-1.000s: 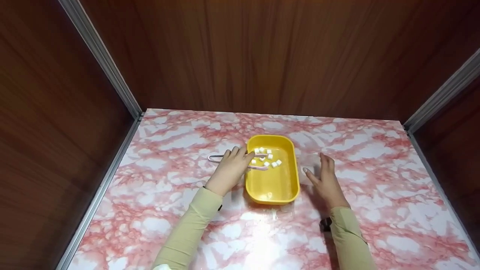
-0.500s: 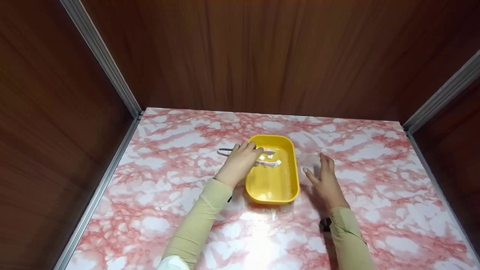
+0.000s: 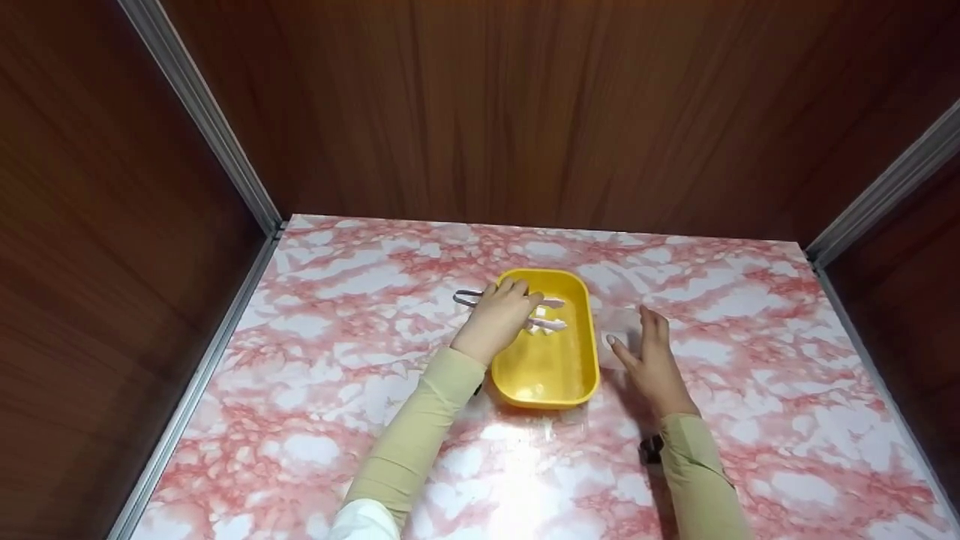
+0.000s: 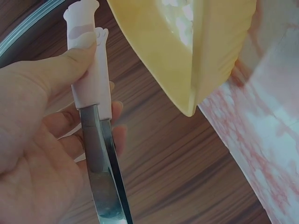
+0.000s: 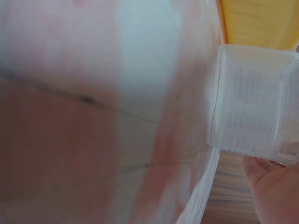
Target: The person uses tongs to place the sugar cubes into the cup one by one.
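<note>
My left hand (image 3: 496, 321) pinches a pair of tongs, whose bent metal end (image 3: 466, 297) sticks out to the left in the head view. Its pale pink paw-shaped tips reach into the yellow tub (image 3: 546, 375), over several small white cubes (image 3: 541, 312), partly hidden by the tips. The left wrist view shows thumb and fingers around the tongs (image 4: 86, 88), with the two arms close together there. To the tub's right, my right hand (image 3: 660, 375) holds a clear plastic box (image 5: 250, 100), thumb on one side and fingers on the other.
A red-and-white marbled tabletop (image 3: 337, 375) lies under everything. Brown wood-grain panels (image 3: 525, 112) with grey metal corner strips (image 3: 202, 105) enclose it at the back and sides. Bright glare falls on the table in front of the tub.
My left hand has moved to the right with the tongs, bringing their tips farther over the tub and covering more cubes. The right hand, clear box and tub have stayed in place.
</note>
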### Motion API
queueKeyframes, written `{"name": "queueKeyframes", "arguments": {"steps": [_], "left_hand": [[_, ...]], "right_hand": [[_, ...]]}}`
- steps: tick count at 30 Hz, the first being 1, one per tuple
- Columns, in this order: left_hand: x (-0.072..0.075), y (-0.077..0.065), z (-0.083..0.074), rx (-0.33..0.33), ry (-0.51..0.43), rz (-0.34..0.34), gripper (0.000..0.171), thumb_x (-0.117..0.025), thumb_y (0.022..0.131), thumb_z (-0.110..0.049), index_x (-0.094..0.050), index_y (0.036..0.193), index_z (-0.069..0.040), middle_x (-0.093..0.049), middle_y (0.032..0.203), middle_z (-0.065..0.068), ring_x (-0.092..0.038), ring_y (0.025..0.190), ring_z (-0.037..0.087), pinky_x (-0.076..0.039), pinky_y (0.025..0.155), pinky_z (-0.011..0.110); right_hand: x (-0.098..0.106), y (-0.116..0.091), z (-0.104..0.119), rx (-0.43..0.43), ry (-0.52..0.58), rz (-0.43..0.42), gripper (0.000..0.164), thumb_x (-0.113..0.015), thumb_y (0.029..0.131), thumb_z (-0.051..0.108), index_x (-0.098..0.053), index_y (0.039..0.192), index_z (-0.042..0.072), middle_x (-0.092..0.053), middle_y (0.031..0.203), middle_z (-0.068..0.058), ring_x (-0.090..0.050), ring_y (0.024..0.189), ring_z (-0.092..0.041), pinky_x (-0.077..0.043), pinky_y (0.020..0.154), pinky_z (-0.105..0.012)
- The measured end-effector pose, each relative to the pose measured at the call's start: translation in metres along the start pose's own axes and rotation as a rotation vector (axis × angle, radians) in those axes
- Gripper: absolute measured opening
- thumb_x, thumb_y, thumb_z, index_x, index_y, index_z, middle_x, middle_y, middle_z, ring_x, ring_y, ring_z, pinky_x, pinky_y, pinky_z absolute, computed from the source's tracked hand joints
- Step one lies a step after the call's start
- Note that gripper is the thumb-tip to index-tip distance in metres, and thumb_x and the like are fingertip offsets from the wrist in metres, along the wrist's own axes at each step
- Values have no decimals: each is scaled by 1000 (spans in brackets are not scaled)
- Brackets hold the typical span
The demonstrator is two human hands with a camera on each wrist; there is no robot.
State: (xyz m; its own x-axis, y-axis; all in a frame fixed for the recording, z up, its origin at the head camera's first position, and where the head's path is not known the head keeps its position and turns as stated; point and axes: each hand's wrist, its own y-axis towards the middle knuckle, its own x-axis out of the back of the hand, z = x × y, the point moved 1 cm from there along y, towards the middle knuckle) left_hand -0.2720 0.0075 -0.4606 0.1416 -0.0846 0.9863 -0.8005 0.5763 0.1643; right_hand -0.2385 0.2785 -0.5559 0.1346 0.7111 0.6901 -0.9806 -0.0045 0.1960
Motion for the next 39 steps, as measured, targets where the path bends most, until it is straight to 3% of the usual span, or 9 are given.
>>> {"name": "queueKeyframes", "arguments": {"steps": [15,20,27,34,39], "left_hand": [[-12,20,-6,1,-8,66,32,-72,84,-20,-67,115,-21,-60,113,4,-51,109,24,-38,98,45],[-19,25,-9,7,7,65,33,-72,83,-17,-69,115,-24,-61,112,3,-52,107,24,-39,97,44],[-27,31,-16,-1,117,44,22,-67,84,-15,-74,104,-24,-62,102,2,-55,98,22,-43,85,38],[-31,37,-20,27,80,67,19,-66,86,-21,-74,104,-21,-64,104,3,-54,98,23,-43,88,39],[-34,39,-19,46,107,54,21,-57,91,-28,-76,99,-22,-63,97,2,-55,95,22,-43,82,36]], "right_hand": [[-1,0,-3,-3,6,-6,82,-61,91,41,-19,149,1,-19,146,-23,-31,132,-44,-26,104,-58],[-1,-1,-3,-9,11,-6,83,-61,91,42,-19,149,2,-18,146,-23,-28,133,-44,-25,105,-58],[-1,-1,-2,-7,16,-6,84,-61,91,43,-18,149,1,-18,146,-24,-29,132,-44,-25,105,-58],[-1,-2,-1,-6,10,1,85,-58,90,48,-18,150,2,-19,146,-23,-31,132,-43,-26,104,-58],[0,-1,-1,15,12,2,85,-58,91,46,-16,150,2,-18,146,-22,-29,133,-41,-28,104,-57]]}}
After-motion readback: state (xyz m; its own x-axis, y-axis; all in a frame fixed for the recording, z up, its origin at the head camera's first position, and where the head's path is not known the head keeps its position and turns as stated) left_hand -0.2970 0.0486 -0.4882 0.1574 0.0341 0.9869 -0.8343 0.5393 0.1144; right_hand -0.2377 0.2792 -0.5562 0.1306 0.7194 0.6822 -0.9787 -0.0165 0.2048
